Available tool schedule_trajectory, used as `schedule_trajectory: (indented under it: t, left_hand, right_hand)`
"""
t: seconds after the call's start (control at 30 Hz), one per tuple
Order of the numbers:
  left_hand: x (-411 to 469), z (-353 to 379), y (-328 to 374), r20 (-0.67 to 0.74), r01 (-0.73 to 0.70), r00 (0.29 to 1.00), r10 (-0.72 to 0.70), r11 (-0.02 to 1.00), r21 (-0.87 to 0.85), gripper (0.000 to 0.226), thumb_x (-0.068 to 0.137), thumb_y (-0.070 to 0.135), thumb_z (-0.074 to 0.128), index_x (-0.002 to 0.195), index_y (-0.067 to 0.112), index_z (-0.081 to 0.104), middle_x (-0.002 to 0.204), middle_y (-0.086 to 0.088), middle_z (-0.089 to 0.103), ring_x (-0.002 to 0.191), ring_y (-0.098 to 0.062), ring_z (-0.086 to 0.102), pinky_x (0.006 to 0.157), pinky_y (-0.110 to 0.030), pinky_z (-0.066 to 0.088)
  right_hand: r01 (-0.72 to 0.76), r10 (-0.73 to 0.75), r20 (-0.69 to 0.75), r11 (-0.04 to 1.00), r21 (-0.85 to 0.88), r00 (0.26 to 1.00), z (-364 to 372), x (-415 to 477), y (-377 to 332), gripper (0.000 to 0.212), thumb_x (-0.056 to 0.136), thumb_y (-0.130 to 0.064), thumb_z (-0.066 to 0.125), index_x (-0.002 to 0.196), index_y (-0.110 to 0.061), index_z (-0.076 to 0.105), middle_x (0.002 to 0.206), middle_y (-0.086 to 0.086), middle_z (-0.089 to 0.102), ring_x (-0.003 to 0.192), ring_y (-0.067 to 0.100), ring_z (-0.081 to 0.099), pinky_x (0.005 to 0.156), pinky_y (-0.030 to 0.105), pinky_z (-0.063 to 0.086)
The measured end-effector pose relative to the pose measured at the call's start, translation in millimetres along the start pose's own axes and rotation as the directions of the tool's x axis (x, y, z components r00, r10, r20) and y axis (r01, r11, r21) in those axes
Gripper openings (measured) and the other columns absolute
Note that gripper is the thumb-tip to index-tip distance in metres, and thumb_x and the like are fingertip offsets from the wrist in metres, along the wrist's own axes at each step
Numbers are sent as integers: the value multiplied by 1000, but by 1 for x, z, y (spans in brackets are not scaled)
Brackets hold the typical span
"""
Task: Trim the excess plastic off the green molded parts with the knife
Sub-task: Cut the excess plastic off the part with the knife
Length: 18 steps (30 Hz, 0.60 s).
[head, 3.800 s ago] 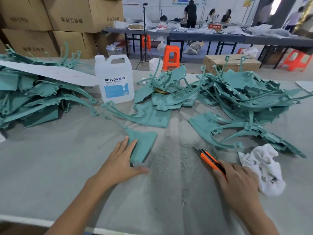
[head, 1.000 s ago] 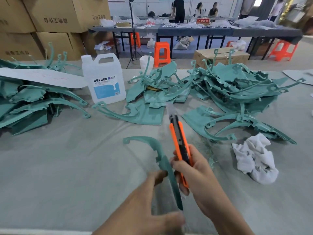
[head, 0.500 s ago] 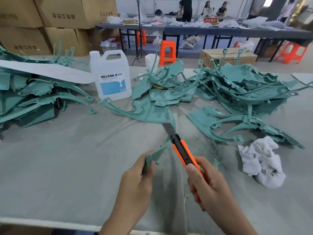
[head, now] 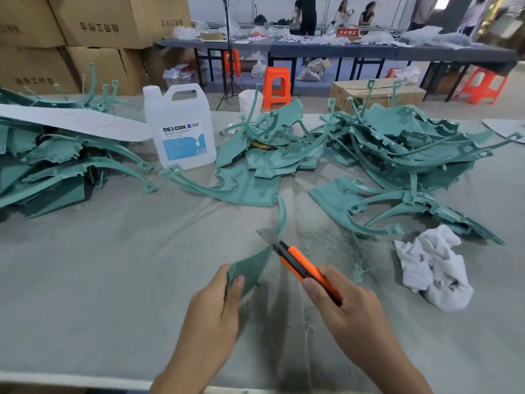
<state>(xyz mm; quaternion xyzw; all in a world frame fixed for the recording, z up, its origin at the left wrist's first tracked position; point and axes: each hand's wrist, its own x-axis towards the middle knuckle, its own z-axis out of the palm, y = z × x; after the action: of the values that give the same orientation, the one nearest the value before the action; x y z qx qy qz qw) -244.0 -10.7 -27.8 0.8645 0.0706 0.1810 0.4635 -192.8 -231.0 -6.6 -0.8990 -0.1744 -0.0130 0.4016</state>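
Observation:
My left hand (head: 214,305) pinches the wide end of a green molded part (head: 252,267), held above the grey table; its thin curved arm rises away from me. My right hand (head: 345,307) grips an orange utility knife (head: 305,270), and the extended blade lies against the part where the arm meets the wide end. Green shavings (head: 329,245) lie on the table just beyond the knife. More green parts sit in piles at the left (head: 56,166), centre (head: 272,143) and right (head: 403,155).
A white DEXCON jug (head: 180,129) stands behind the centre left. A crumpled white rag (head: 434,265) lies to the right of my right hand. Cardboard boxes (head: 93,21) stack at the back left. People work at tables (head: 326,48) further back.
The part has turned in my left hand from edge-on to its wide end facing me. The knife has swung from upright to slanting left, its blade now at the part's arm.

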Motion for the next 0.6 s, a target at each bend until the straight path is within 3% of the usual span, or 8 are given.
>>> schedule_trajectory:
  t: [0.17,0.27,0.33,0.43,0.6]
  left_hand:
    - [2,-25,-13,100,8,995,2,995,-100,18,102,44,46,108,39,61,95,13,73,89,-6,68,79,-26,52]
    - [3,-38,-26,142,68,989,-40,976,-205,22,98,44,51,116,43,64,109,14,74,100,-2,69,81,-15,51]
    - [4,-43,-36,155,177,980,-126,907,-382,20,99,35,57,113,37,70,112,3,76,103,-13,72,83,-20,55]
    - [6,-45,-51,190,296,955,-227,772,-563,26,92,23,54,110,21,73,115,-13,74,104,-32,72,84,-42,60]
    - [9,-44,-60,192,341,938,-290,660,-670,27,90,18,55,110,12,72,116,-21,72,100,-36,72,77,-41,62]
  right_hand:
    - [-17,24,46,989,-148,999,-11,45,35,27,94,-60,49,89,-35,59,65,-12,61,55,8,57,51,25,37]
    - [-3,27,141,987,-162,990,-7,70,50,23,97,-59,50,90,-39,61,66,-11,62,58,5,58,52,23,39]
    - [12,16,174,987,-158,985,-1,88,56,25,98,-58,51,89,-37,61,66,-10,62,58,5,57,53,21,39]
    - [23,20,183,974,-227,983,7,118,62,29,98,-57,51,81,-35,58,63,-8,59,58,6,56,54,27,40]
    - [15,72,189,906,-423,979,12,160,64,30,101,-56,45,95,-30,60,77,-5,64,73,19,61,68,36,52]
